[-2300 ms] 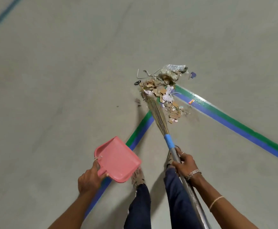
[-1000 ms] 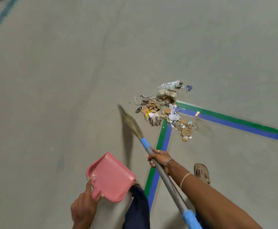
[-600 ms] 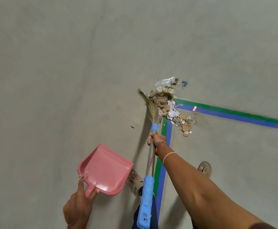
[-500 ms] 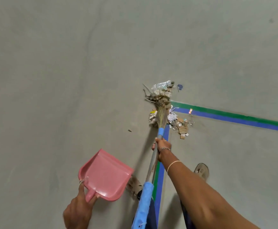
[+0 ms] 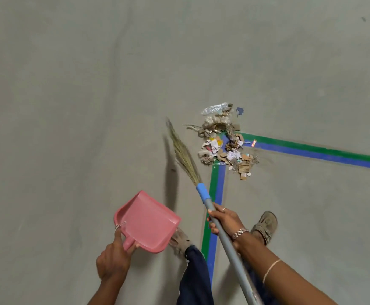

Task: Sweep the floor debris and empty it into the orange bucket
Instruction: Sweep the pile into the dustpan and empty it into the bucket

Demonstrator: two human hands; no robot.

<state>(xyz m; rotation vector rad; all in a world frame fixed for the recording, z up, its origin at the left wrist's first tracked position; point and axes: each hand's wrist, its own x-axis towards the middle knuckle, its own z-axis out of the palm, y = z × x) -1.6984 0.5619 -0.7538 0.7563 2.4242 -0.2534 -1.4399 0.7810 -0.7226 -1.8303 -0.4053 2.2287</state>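
A pile of debris, cardboard scraps, crumpled paper and clear plastic, lies on the grey floor over the corner of the green and blue tape lines. My right hand grips the grey handle of a grass broom. Its bristles are off to the left of the pile, pointing up and left. My left hand holds a pink dustpan by its short handle, low and left of my feet, empty. No orange bucket is in view.
Green and blue floor tape runs right from the pile and down toward my feet. A small blue scrap and a small dark bit lie apart from the pile. Bare grey concrete spreads left and above.
The broom has swung from on top of the pile back out to its left. The pile looks more gathered. The dustpan stays in my left hand, nearly unmoved.
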